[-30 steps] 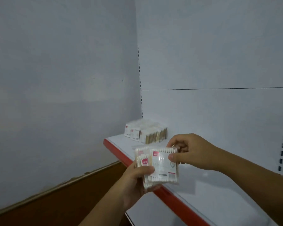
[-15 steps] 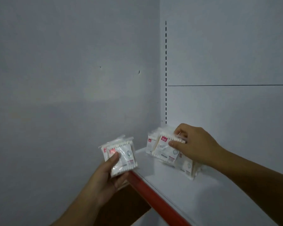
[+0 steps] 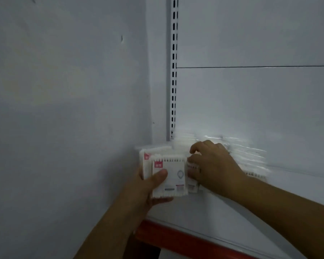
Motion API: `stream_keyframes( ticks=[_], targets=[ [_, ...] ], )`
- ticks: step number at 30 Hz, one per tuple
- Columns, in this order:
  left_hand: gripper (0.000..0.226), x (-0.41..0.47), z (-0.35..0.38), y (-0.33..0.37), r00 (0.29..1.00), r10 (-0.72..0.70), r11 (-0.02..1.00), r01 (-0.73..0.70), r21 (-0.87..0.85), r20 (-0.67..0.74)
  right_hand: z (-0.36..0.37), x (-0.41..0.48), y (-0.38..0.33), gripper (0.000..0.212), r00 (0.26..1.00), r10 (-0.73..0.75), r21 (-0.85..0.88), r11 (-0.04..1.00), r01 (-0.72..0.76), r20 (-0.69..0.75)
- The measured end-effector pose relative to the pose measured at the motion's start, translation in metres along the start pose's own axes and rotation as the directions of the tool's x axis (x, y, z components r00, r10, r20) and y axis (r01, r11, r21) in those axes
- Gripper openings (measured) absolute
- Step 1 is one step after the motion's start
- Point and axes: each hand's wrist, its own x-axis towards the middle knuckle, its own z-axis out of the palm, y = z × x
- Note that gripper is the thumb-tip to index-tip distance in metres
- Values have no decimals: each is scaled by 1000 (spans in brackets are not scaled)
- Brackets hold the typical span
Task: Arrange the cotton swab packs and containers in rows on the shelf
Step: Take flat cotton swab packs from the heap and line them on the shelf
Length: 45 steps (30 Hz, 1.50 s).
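My left hand (image 3: 148, 187) grips a small stack of white cotton swab packs (image 3: 173, 179) with red labels, upright at the left end of the white shelf (image 3: 204, 217). Its thumb lies across the front pack. My right hand (image 3: 213, 165) rests with curled fingers on the top of another pack (image 3: 192, 184) standing just right of that stack. Behind and to the right of my right hand, a row of more packs (image 3: 251, 157) stands along the shelf's back panel, partly hidden by the hand.
The shelf has a red front edge (image 3: 176, 238). A slotted upright (image 3: 173, 71) runs up the corner beside the grey wall (image 3: 64, 109) on the left. The white back panel (image 3: 251, 100) rises behind the packs.
My left hand has carried its packs from off the shelf's front edge up onto the shelf beside my right hand. The view has moved closer to the shelf corner.
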Motion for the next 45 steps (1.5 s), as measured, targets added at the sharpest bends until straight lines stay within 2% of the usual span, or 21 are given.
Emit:
stream_keyframes(
  ticks=[2, 4, 5, 7, 8, 10, 12, 15, 18, 22, 24, 27, 29, 32, 34, 36, 38, 40, 42, 43, 45],
  targets=[
    [48, 8, 6, -4, 997, -5, 999, 8, -33, 72, -10, -7, 1, 40, 999, 47, 73, 996, -47, 2],
    [35, 13, 11, -7, 993, 0, 998, 7, -66, 117, -29, -13, 0, 43, 977, 174, 294, 947, -130, -127],
    [28, 15, 13, -8, 991, 9, 997, 1, -80, 136, -39, -17, 1, 42, 960, 242, 439, 884, -158, -142],
    [28, 19, 20, -11, 988, 40, 997, -29, -77, 151, -57, -23, 1, 34, 961, 275, 655, 728, -202, -8],
    [34, 20, 26, -13, 987, 56, 996, -45, -72, 151, -61, -26, 0, 30, 961, 265, 669, 700, -250, 82],
    [52, 21, 36, -17, 986, 65, 995, -52, -86, 152, -61, -34, -1, 23, 953, 253, 565, 768, -301, 164],
    [61, 22, 43, -20, 990, 35, 990, -15, -139, 140, -60, -41, 1, 20, 941, 300, 529, 780, -335, 155],
    [53, 28, 39, -22, 995, -100, 979, 102, -178, 23, -65, -52, 22, 19, 883, 459, 585, 692, -423, 96],
    [53, 31, 37, -22, 994, -105, 968, 102, -231, -1, -56, -57, 33, 25, 859, 509, 416, 772, -481, 50],
    [49, 28, 39, -22, 996, -79, 967, 70, -243, -31, -21, -58, 21, 28, 948, 314, 77, 948, -310, -52],
    [50, 28, 37, -23, 997, -70, 974, 64, -218, -21, -14, -59, 21, 31, 957, 272, 9, 962, -272, -106],
    [48, 24, 34, -22, 998, -42, 969, 49, -242, 37, -21, -57, 25, 31, 949, 279, 95, 959, -267, -150],
    [53, 21, 36, -20, 995, 15, 975, 7, -221, 98, -37, -57, 29, 34, 915, 359, 307, 906, -292, -186],
    [39, 16, 53, -19, 982, 90, 995, -80, -65, 167, -66, -53, 24, 54, 931, 365, 598, 749, -286, -12],
    [32, 9, 72, -18, 950, 121, 989, -141, 49, 288, -77, -52, 18, 49, 959, 273, 617, 742, -263, 80],
    [28, 6, 85, -18, 895, 188, 942, -281, 183, 405, -85, -56, 20, 31, 969, 248, 551, 806, -217, 19],
    [39, 11, 82, -14, 845, 323, 746, -504, 435, 426, -91, -67, 33, 28, 942, 333, 532, 805, -264, -36],
    [60, 23, 76, -6, 769, 414, 275, -615, 739, 487, -89, -80, 49, 30, 914, 406, 460, 814, -355, -13],
    [88, 41, 77, -3, 781, 189, -186, -567, 802, 595, -74, -91, 59, 36, 915, 399, 274, 875, -399, 59],
    [97, 50, 80, -3, 801, 56, -346, -545, 764, 596, -64, -93, 60, 40, 927, 365, 179, 910, -375, 89],
    [109, 66, 88, -4, 821, -85, -506, -524, 685, 565, -41, -97, 57, 50, 948, 296, 74, 949, -306, 120]
  ],
)
